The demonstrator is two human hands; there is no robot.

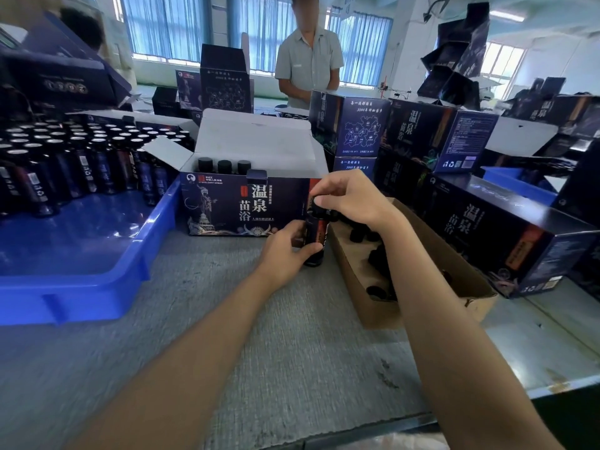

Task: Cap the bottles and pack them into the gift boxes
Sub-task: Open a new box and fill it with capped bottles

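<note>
The grey tabletop (pixel 227 336) carried a blue tray (pixel 81 287) along its left edge, with rows of dark open bottles (pixel 65 157) standing at the tray's far end. Closed gift boxes (pixel 487 222) were stacked toward the right edge. Near the middle stood an open gift box (pixel 246 203), flaps up, with three capped bottles (pixel 224 165) inside along its back left. A brown cardboard box (pixel 357 297) of loose black caps (pixel 376 254) lay just to its right. Between the two boxes, the left hand (pixel 285 251) gripped an upright bottle (pixel 315 235) round its body, while the right hand (pixel 347 199) pinched the cap (pixel 319 206) on its neck.
</note>
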